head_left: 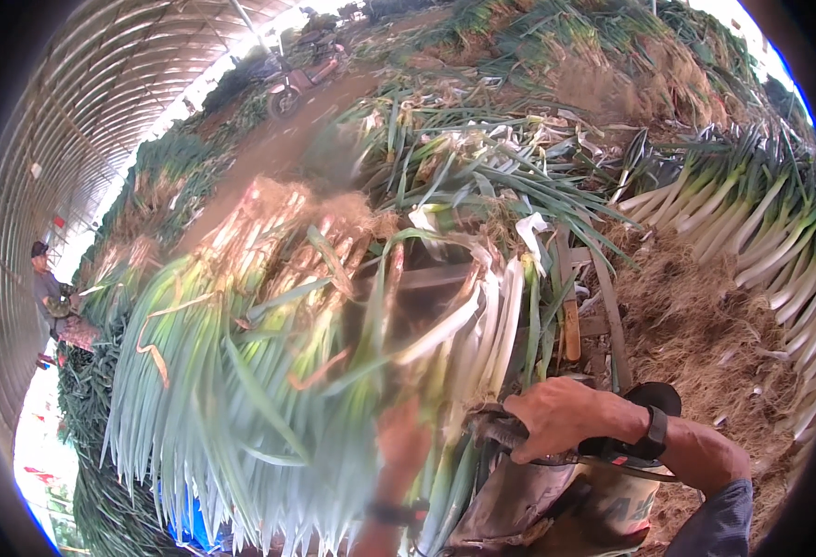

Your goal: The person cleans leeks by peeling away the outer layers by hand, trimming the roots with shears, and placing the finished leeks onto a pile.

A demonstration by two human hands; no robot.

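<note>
Leek pile (259,390): in front of you
Left hand (403,441): over pile's right side (blurred, can't tell grip)
Right hand (556,415): curled round a dark object (496,426), just right of pile

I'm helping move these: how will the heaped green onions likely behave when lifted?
The heaped green onions will probably flop at the leaves, which hang long. The pale stalks look fairly straight, so likely stiffer. The roots may snag, since they look matted.
</note>
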